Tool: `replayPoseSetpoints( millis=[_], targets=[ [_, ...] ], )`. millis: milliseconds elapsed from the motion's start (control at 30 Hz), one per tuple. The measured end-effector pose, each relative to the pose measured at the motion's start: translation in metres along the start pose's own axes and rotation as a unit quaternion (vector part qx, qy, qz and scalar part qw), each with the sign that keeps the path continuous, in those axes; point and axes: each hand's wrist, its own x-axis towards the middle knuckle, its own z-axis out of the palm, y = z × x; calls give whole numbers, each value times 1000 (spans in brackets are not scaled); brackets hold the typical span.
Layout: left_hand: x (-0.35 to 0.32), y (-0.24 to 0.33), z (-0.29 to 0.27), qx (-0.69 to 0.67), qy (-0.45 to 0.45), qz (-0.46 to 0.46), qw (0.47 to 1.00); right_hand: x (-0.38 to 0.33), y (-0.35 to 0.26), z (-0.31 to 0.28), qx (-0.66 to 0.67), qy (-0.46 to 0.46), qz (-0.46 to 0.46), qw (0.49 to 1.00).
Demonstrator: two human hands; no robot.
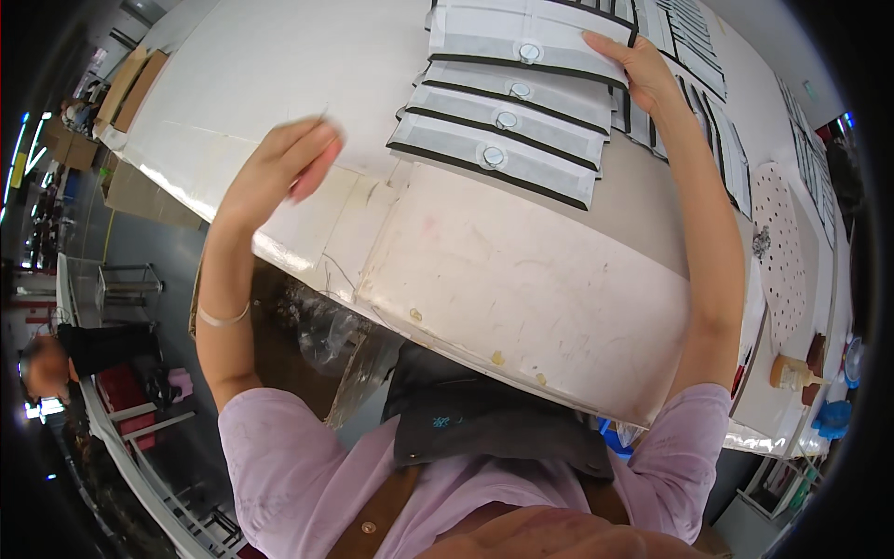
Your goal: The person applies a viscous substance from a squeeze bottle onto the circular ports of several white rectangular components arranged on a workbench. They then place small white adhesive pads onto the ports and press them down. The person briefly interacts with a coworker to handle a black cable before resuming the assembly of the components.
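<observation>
My right hand [638, 70] grips the right end of a flat white panel [480, 37] with a black edge strip and a round whitish disc on it. That panel overlaps a fanned row of similar panels [545, 168], each with a black strip and a disc near its middle. To the left of the row, my left hand [289, 163] is raised over the white table [521, 270], apart from the panels. Its fingers are curled together and their tips are blurred. Whatever may lie between them is too small to make out.
More black-edged panels [689, 47] lie at the far right. A perforated white board [780, 252] and a yellowish bottle [792, 373] are on the right. Below the table's left edge stands an open cardboard box [265, 326] with clear plastic. Another person [51, 363] is at far left.
</observation>
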Motion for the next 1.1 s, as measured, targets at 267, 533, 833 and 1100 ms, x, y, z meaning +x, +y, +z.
replayPoseSetpoints(
  millis=[267, 533, 833, 1100],
  targets=[
    [-251, -106, -88, 653, 300, -367, 591, 16, 25, 2, -20, -5, 35, 999],
    [-109, -97, -30, 355, 257, 60, 897, 6, 19, 0, -168, 8, -39, 985],
    [-110, -74, 26, 444, 43, 26, 894, -82, -17, -45, -447, 139, -242, 850],
    [-170, -36, 10, 511, 287, 198, 786, -336, -62, -49, -303, -39, -93, 948]
  ],
)
